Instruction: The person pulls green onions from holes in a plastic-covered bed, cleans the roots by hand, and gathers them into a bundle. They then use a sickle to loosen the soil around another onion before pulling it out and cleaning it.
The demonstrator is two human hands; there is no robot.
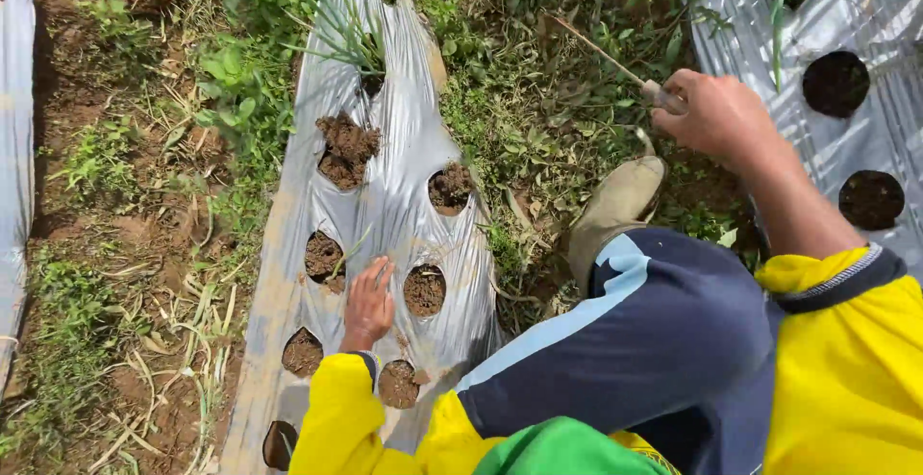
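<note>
Nearest, on the silver mulch sheet [385, 215], the left hand [369, 304] lies flat with loose fingers, grasping nothing, between two soil holes, the left one [324, 256] touching its fingertips. Farther right, the right hand [719, 115] is clenched around a thin stick [601, 54] pointing far-left.

The mulch sheet [385, 206] down the frame's middle was thin plastic film, silvery, glossy and creased. Soil [424, 289] in its round holes looked dark, matt and crumbly. At the upper right, the right hand [721, 114] gripped a thin stick [601, 52], seemingly rough wood. The yellow sleeves [846, 360] were matt cloth; the boot [615, 206] looked dull and scuffed.
</note>
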